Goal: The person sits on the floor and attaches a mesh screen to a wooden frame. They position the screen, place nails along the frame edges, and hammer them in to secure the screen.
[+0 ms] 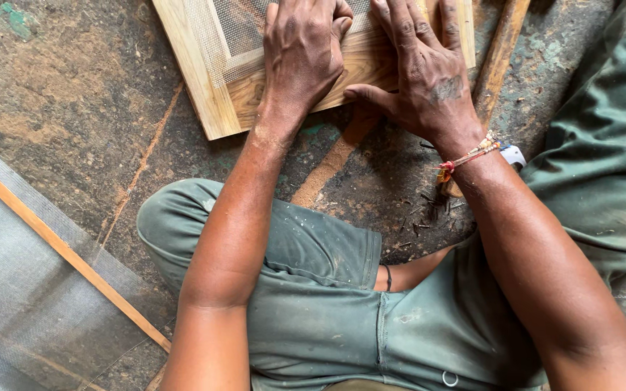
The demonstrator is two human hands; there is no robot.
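A light wooden frame (pixel 195 69) with wire mesh (pixel 239 25) stretched over its opening lies on the dirt floor at the top of the head view. My left hand (pixel 302 51) rests on the frame's lower rail, fingers curled down near the mesh edge. My right hand (pixel 429 69) lies flat on the same rail just to the right, fingers spread, thumb hanging over the frame's near edge. Neither hand holds a tool. A thread bracelet circles my right wrist.
A pile of small dark nails (pixel 425 213) lies on the floor below my right wrist. A roll of grey mesh (pixel 23 289) with a thin wooden strip (pixel 59 246) sits at left. A long wooden stick (pixel 501 51) lies beside the frame. My green-trousered legs fill the foreground.
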